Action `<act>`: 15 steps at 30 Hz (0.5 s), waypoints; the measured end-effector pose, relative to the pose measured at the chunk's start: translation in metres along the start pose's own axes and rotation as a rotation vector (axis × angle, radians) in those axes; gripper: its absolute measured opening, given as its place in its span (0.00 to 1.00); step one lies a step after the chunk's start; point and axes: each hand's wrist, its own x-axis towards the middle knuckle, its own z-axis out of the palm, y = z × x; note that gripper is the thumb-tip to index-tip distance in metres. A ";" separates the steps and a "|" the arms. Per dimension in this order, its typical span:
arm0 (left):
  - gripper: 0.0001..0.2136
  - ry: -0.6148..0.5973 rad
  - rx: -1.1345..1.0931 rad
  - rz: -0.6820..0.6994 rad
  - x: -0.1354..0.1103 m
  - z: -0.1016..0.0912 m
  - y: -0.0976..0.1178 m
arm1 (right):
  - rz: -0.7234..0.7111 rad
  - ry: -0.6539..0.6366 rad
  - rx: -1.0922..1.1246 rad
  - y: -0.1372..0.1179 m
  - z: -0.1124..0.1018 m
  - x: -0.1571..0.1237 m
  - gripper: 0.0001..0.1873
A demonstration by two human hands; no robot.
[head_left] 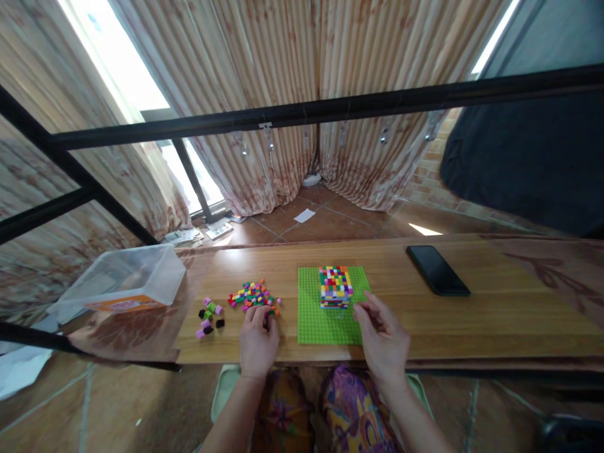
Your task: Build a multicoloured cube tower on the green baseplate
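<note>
My left hand [258, 338] is at the near edge of a pile of small coloured toy bricks [252, 294]. Its fingers are bent down and drawn together; what lies between the tips is too small to make out. A block built of many-coloured bricks [335, 286] stands on a green studded baseplate [311, 324]. Beside the block's near right corner, over the baseplate's right edge, is my right hand [384, 340]. Its fingers are loosely curved and apart, with nothing visible in them.
Left of the pile lie several larger pink, green and black pieces [207, 318]. A clear plastic bin [165, 267] stands past the wooden table's [495, 314] left end. A black phone [438, 270] lies at the right. A dark metal bar [302, 116] crosses beyond the table.
</note>
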 end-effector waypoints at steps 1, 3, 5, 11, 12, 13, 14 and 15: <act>0.08 0.000 -0.004 -0.005 -0.001 0.000 0.000 | 0.007 -0.007 -0.003 -0.003 -0.001 -0.005 0.16; 0.09 -0.001 -0.019 -0.006 -0.002 0.001 0.000 | -0.017 -0.101 -0.025 -0.011 0.000 -0.016 0.12; 0.10 0.006 -0.031 -0.002 -0.003 0.001 0.000 | -0.074 -0.282 -0.056 -0.022 0.008 -0.025 0.10; 0.12 0.065 -0.083 0.013 -0.006 0.000 0.000 | -0.219 -0.638 -0.230 -0.034 0.065 -0.037 0.11; 0.12 0.072 -0.085 0.008 -0.006 0.000 0.000 | -0.244 -0.648 -0.269 -0.032 0.075 -0.036 0.12; 0.12 0.076 -0.084 0.000 -0.006 0.000 0.000 | -0.265 -0.648 -0.306 -0.030 0.083 -0.035 0.12; 0.12 0.076 -0.079 -0.008 -0.006 0.000 0.001 | -0.279 -0.641 -0.337 -0.028 0.091 -0.033 0.12; 0.12 0.073 -0.072 -0.016 -0.006 0.000 0.001 | -0.284 -0.630 -0.361 -0.026 0.098 -0.030 0.13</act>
